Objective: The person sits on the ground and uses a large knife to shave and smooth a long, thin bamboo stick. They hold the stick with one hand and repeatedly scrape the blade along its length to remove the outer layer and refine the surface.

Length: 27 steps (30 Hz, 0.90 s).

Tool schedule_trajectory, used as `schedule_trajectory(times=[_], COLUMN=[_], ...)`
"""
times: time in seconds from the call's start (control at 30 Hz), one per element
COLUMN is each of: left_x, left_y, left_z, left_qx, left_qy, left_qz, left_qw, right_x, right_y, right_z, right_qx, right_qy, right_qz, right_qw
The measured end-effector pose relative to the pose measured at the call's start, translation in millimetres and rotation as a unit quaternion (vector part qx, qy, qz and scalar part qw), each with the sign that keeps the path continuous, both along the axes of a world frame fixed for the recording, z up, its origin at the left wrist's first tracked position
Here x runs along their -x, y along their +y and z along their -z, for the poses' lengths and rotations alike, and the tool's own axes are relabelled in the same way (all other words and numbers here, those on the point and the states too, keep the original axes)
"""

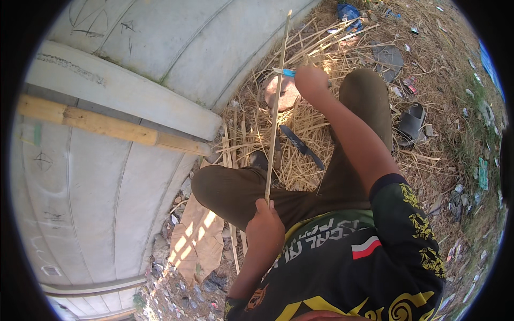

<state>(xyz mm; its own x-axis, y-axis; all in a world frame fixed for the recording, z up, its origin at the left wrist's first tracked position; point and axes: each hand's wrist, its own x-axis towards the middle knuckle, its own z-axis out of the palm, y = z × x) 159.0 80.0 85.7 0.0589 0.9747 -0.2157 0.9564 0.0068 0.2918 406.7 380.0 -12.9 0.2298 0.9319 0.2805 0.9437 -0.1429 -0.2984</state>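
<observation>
A long thin strip of what looks like bamboo point(274, 123) slants upward in front of me, its lower end pinched in my left hand point(265, 229). Near its upper part, my right hand point(311, 84) is closed round a cutter point(287, 73) with a light blue body. The cutter's blade lies across the strip, apparently touching it. Between my legs, a dark-bladed knife point(301, 145) rests on a heap of pale strips and shavings point(302, 174). A roundish stone-like block point(282, 92) sits on the ground behind the strip.
A pale panel wall point(80, 187) rises on my left, with a bamboo pole point(107, 124) along it. Brown sheet material point(195, 243) lies by my left knee. On the right are a dark sandal point(411, 124) and scattered litter. Blue plastic point(349, 15) lies at the far end.
</observation>
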Motion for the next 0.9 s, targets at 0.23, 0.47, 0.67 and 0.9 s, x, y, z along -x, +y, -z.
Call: schedule_trajectory(times=[0.23,0.47,0.67,0.9], left_x=[43,74,102,88], left_y=[-66,-98,-87,-71], left_z=[5,26,40,49], left_qx=[0.032,0.095,0.176,0.183], left_qy=[0.023,-0.028,-0.203,-0.459], left_qz=[-0.017,-0.049,-0.089,-0.173], left_qw=[0.999,0.994,0.959,0.852], right_x=[-8,-6,-22,6], right_y=[9,4,21,-23], right_z=[-1,-12,6,-27], right_qx=[0.005,0.014,0.341,0.088], right_qy=[0.073,0.094,0.567,0.661], right_qz=[0.058,0.059,-0.176,-0.138], right_qw=[0.996,0.994,0.729,0.732])
